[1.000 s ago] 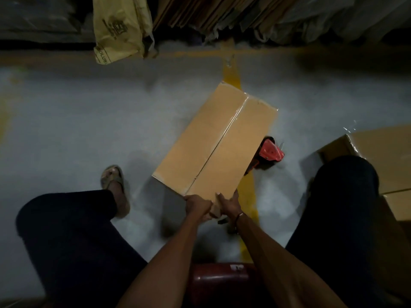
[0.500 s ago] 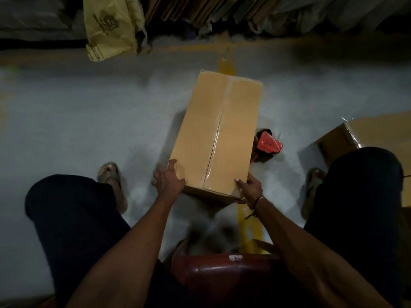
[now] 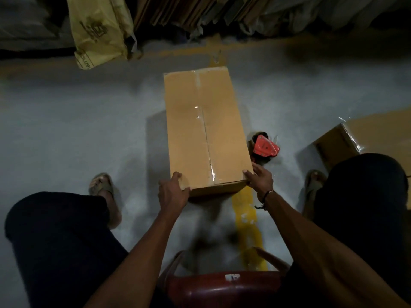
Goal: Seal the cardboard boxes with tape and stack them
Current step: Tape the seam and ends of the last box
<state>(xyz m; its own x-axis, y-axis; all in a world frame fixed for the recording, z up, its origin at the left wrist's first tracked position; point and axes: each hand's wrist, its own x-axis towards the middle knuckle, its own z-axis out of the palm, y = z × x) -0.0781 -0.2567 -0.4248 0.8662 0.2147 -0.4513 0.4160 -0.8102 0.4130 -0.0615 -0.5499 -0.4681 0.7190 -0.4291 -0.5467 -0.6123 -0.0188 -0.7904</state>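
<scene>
Stool seat [image 3: 222, 285], dark red, at the bottom edge between two knees in dark cloth. Forearms reaching forward and down from either side of it, both nearly straight. Left hand [image 3: 172, 192] curled round the near left corner of the box [image 3: 204, 130], thumb up on the top face, fingers wrapped over the near end. Right hand [image 3: 261, 178] gripping the near right corner, fingertips on the top edge, a dark cord bracelet [image 3: 264, 197] at the wrist. Box lying long on the grey floor [image 3: 66, 130], top flaps closed, clear tape glinting along the centre seam. Tape dispenser [image 3: 264, 147], red, on the floor just beside the box's right side. Second box [image 3: 367, 136] further right, part hidden by the right knee. Yellow bag [image 3: 100, 30] and flat cardboard sheets [image 3: 178, 10] along the far wall.
</scene>
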